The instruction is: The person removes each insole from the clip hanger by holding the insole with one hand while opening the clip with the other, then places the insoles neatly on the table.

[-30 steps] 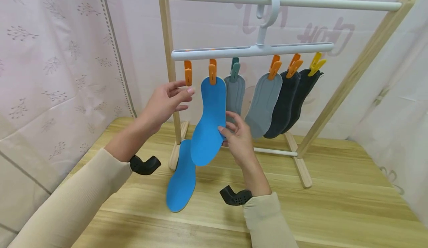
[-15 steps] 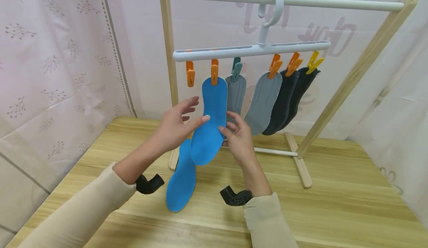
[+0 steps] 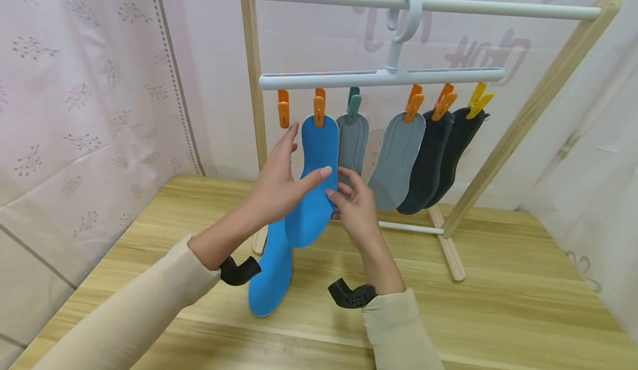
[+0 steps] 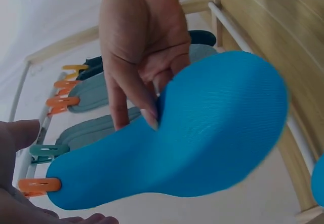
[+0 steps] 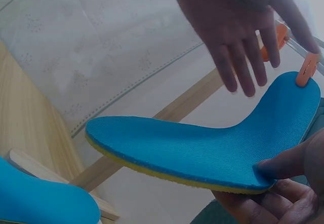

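Observation:
A blue insole (image 3: 319, 143) hangs from an orange clothespin (image 3: 319, 108) on the white hanger (image 3: 339, 80). My right hand (image 3: 358, 206) pinches its right edge, thumb on the front face and fingers behind. My left hand (image 3: 279, 184) is at its left side with fingers stretched out. In the right wrist view the left hand (image 5: 238, 26) looks apart from the insole, which shows a yellow underside edge (image 5: 167, 176). Another orange clothespin (image 3: 283, 109) hangs free at the left end. A second blue insole (image 3: 271, 281) lies on the table, partly hidden.
Right of the blue insole hang two grey insoles (image 3: 399, 159) and two black ones (image 3: 431, 162), held by teal, orange and yellow clothespins. The hanger hooks over the white rail of a wooden rack (image 3: 533, 115) standing on the wood-grain table (image 3: 498, 303).
My left hand has left the free orange clothespin, dipped down, then moved right beside the hanging blue insole. My right hand keeps its pinch. The hanger sways slightly.

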